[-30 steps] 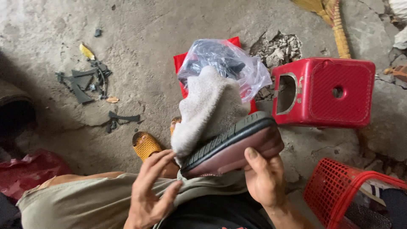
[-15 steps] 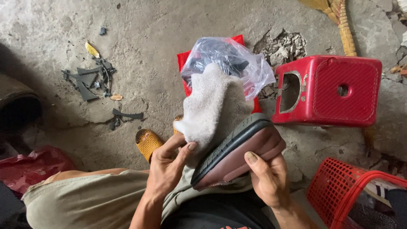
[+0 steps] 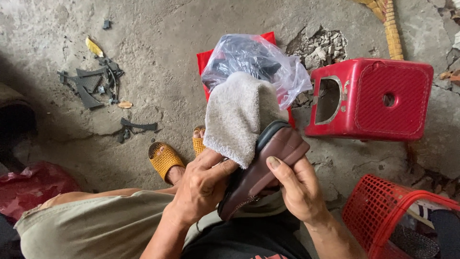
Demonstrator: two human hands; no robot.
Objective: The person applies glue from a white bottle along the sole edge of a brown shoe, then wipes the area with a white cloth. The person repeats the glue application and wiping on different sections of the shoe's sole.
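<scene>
The person sat low over a bare concrete floor [image 3: 163,52], both hands working at lap height. The right hand [image 3: 299,192] was closed around a brown leather shoe [image 3: 268,168], thumb laid across its upper and fingers wrapped beneath, so that the shoe lay tilted with its far end raised toward the right. The left hand [image 3: 201,187] was closed on the near edge of a grey towelling cloth [image 3: 237,115], pinching it against the left side of the shoe; the rest of the cloth stood up beyond the hands and hid part of the shoe's far end. Directly beyond the cloth lay a clear plastic bag [image 3: 258,60] holding dark items, resting on a flat red sheet [image 3: 207,60]. To the right of the bag a red plastic stool [image 3: 378,98] lay tipped on its side, just beside a broken patch of rubble [image 3: 318,45] in the floor. A red mesh basket [image 3: 383,216] stood at the near right. Below the hands, the person's feet showed in yellow woven sandals [image 3: 163,158]. Black scrap pieces [image 3: 91,84] lay scattered at the far left, well apart from the work, and a red plastic bag [image 3: 33,187] lay at the near left.
</scene>
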